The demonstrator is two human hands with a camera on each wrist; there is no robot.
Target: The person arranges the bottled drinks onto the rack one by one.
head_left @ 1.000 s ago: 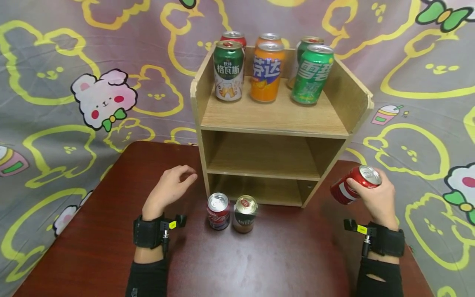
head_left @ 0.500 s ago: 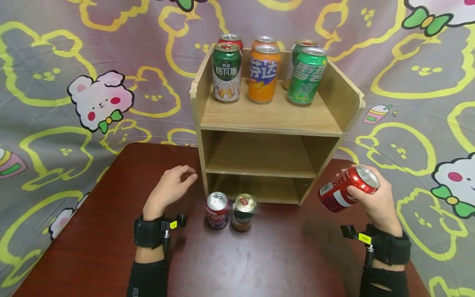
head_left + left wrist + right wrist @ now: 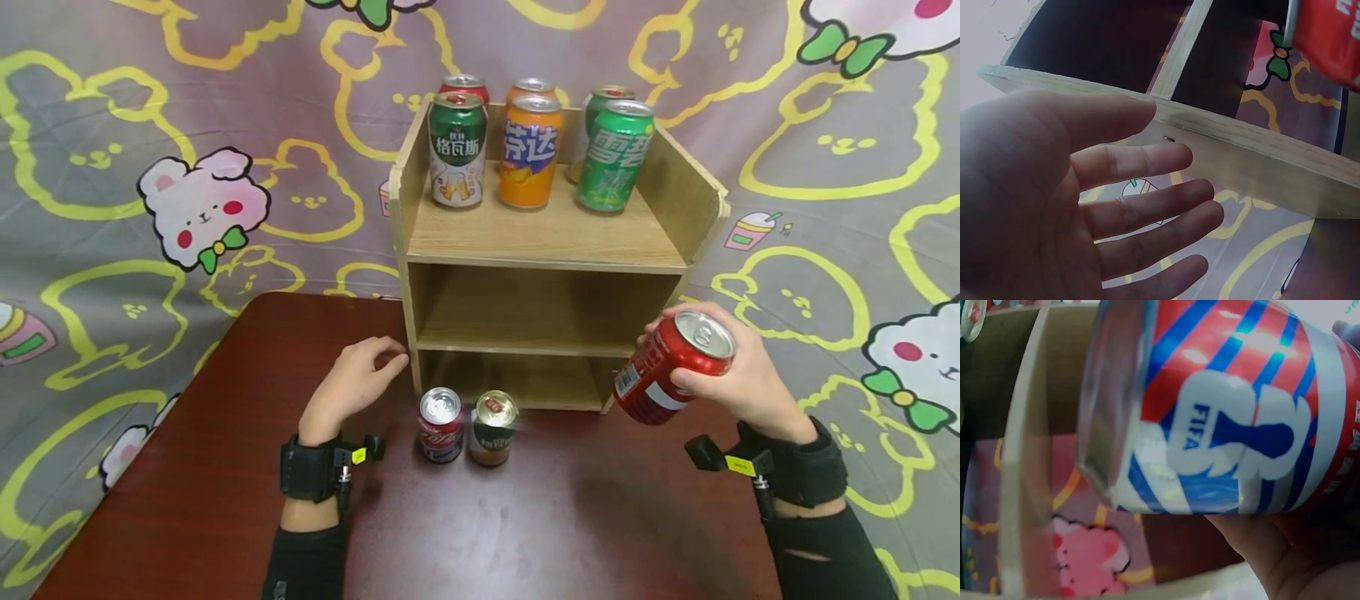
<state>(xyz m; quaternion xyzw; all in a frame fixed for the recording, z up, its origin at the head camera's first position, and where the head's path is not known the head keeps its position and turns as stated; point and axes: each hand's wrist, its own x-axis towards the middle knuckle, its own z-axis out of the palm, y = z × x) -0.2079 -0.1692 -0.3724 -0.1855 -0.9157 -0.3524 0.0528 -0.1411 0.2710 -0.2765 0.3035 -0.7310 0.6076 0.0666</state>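
My right hand (image 3: 738,367) grips a red soda can (image 3: 671,367) tilted in the air, off the front right corner of the wooden shelf (image 3: 547,258). In the right wrist view the can (image 3: 1222,425) shows blue stripes and a FIFA logo, with the thumb below it. My left hand (image 3: 356,383) holds nothing; its fingers, loosely bent, are beside the shelf's left side. The left wrist view has this hand (image 3: 1135,187) with fingers spread apart near the panel. Between the hands, a red-and-blue can (image 3: 441,427) and a green-and-brown can (image 3: 492,429) stand upright on the table.
On the shelf's top stand a green-and-white can (image 3: 458,152), an orange can (image 3: 530,154) and a green can (image 3: 617,158), with more cans behind them. A patterned cloth (image 3: 300,125) hangs behind the dark red table (image 3: 210,467).
My right hand has brought the red can leftward, closer to the shelf's right side. The left hand stays in nearly the same place. The head view has shifted slightly.
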